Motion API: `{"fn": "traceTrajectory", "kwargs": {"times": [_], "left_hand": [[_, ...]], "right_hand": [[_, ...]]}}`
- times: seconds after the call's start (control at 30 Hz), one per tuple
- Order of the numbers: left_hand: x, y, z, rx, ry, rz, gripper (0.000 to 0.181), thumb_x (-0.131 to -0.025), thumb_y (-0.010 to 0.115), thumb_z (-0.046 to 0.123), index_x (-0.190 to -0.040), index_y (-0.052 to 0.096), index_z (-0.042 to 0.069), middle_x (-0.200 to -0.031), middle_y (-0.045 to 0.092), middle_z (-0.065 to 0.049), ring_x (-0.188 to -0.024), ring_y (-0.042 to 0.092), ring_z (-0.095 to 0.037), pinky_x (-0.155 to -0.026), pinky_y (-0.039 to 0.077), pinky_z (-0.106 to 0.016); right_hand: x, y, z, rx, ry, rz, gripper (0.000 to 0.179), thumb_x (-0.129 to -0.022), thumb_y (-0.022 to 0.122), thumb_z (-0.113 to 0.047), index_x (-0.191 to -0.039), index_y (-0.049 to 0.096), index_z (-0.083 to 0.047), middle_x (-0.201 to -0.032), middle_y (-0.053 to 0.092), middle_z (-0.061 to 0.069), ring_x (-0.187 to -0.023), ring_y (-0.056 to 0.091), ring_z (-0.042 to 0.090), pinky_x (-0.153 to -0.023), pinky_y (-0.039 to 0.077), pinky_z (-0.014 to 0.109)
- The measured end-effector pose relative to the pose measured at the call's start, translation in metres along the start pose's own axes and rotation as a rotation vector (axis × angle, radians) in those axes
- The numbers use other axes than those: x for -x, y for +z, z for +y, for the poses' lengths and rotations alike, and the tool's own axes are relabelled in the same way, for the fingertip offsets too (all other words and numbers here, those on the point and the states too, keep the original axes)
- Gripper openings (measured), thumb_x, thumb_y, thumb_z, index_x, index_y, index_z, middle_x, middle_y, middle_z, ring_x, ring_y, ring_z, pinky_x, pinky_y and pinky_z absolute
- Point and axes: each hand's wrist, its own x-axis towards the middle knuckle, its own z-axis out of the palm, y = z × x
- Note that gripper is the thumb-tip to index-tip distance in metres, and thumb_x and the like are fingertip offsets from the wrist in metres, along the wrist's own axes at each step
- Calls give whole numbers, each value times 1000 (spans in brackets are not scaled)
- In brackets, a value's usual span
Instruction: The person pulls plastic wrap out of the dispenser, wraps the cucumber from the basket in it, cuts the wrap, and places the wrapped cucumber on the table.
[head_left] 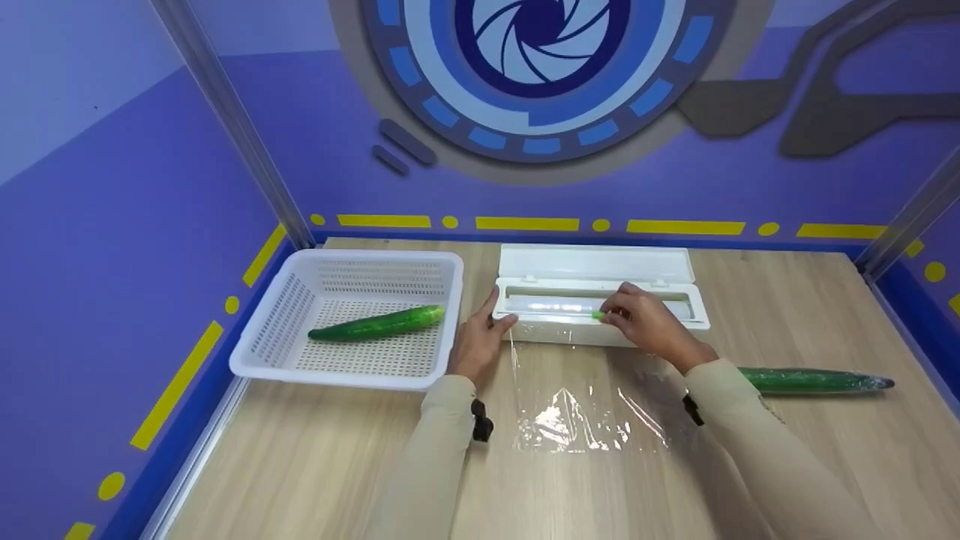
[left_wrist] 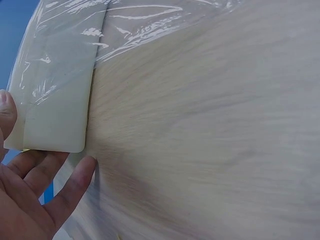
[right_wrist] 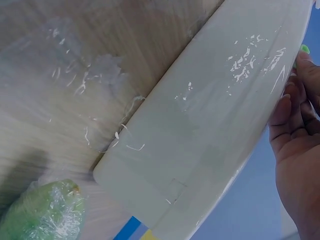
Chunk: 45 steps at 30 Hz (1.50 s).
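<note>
A white cling film box [head_left: 697,319] lies on the table with its lid [head_left: 596,262] tipped back and a film roll [head_left: 551,304] inside. My left hand [head_left: 478,343] holds the box's left end, thumb at the front edge; in the left wrist view, the fingers [left_wrist: 42,172] lie against that end. My right hand [head_left: 651,324] pinches a small green slide cutter [head_left: 598,315] on the front rim, right of the middle. From the box a sheet of clear cling film [head_left: 562,420] hangs over the front and spreads across the table towards me.
A white perforated basket [head_left: 337,379] stands to the left with one cucumber [head_left: 379,325] in it. To the right, partly behind my right forearm, lies a film-wrapped cucumber [head_left: 817,381]. Purple panels [head_left: 450,199] enclose the table's back and sides.
</note>
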Motion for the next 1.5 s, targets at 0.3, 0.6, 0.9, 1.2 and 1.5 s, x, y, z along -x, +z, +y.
{"fn": "traceTrajectory", "kwargs": {"times": [0.3, 0.6, 0.9, 1.2, 1.5], "left_hand": [[2, -1, 0, 12, 9, -1, 71, -104, 65, 49, -166, 37, 30, -145, 62, -18, -135, 59, -32, -113, 44, -47], [3, -2, 2, 5, 26, 9, 71, -104, 65, 49, -166, 37, 30, -143, 64, -16, -135, 59, -33, -112, 44, -48], [2, 0, 2, 30, 29, 14, 69, -105, 66, 45, -165, 40, 26, -139, 68, -16, -120, 67, -28, -103, 51, -47], [1, 0, 0, 23, 38, 12, 70, -104, 66, 45, -166, 38, 26, -138, 68, -16, -123, 67, -28, -106, 49, -46], [2, -1, 1, 20, 32, 1, 70, -105, 64, 46, -167, 37, 27, -143, 64, -17, -130, 63, -33, -110, 46, -50]], "right_hand": [[3, -1, 3, -13, -18, 17, 4, -96, 76, 2, -101, 76, 1, -92, 62, 6, -82, 65, 20, -72, 56, 37], [4, -3, 4, -13, 1, 23, 5, -96, 77, 1, -101, 77, 0, -92, 63, 5, -82, 64, 19, -72, 55, 36], [6, -3, 4, 1, -1, 29, 6, -95, 78, 0, -100, 77, 0, -90, 61, 3, -79, 62, 17, -69, 54, 33], [7, -2, 5, -3, 20, 32, 7, -95, 78, -1, -102, 78, 0, -91, 62, 3, -80, 62, 18, -69, 54, 33], [9, -4, 3, -18, 39, 25, 8, -97, 77, -2, -104, 78, -1, -93, 62, 4, -82, 63, 19, -70, 54, 32]]}}
